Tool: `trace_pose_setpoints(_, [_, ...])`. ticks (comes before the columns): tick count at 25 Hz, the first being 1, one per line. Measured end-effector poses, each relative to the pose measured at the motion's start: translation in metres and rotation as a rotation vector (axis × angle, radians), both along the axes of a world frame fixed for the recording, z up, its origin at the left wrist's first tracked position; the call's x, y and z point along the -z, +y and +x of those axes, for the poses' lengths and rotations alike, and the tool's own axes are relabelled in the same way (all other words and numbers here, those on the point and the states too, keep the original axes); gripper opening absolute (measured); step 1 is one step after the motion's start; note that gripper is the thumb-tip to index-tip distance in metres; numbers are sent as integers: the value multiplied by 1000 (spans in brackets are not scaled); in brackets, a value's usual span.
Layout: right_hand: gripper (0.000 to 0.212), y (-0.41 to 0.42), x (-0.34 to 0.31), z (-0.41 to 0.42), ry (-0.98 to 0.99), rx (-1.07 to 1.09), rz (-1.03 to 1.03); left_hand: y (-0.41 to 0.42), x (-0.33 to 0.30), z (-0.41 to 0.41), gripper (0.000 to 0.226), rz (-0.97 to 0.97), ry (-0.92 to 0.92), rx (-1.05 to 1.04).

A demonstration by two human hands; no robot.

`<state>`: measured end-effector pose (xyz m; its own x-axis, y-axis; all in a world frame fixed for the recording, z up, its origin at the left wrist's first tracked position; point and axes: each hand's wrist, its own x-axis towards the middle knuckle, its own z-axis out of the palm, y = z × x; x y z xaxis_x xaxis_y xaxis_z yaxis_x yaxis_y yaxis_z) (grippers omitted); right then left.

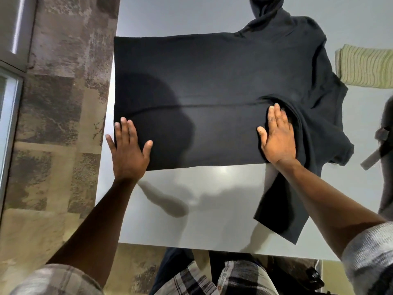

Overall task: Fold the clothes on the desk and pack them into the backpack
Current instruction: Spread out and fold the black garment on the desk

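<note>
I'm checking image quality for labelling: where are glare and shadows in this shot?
Head view: glare patches on the white desk near its front edge; a large soft shadow on the black shirt between the left hand and right hand; arm shadows on the desk; wide-angle bending at edges.

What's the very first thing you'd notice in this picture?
A big black cotton T-shirt spread flat across the middle of the glossy white desk. Both hands press flat on its near edge, the left hand at the left corner and the right hand by the collar. A folded pale green striped cloth lies at the far right.
</note>
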<state>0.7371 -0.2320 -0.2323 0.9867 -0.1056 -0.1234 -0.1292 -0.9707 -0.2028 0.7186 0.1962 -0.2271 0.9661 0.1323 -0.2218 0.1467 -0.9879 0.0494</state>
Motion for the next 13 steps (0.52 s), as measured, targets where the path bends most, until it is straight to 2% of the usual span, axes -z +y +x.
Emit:
trace_pose_setpoints(2, [68,25,-6,4,-32,-18,17,-25,-4,5,74,-19,-46,10])
trace_pose_setpoints(6, [64,103,-6,18,3,-232,137,-98,-4,29,67,-177,-74,306])
trace_pose_setpoints(8, [63,121,-2,26,33,-247,121,-113,2,42,66,-154,-43,355])
trace_pose_setpoints(13, [65,70,8,24,-11,-139,21,-51,12,47,74,-79,-94,84])
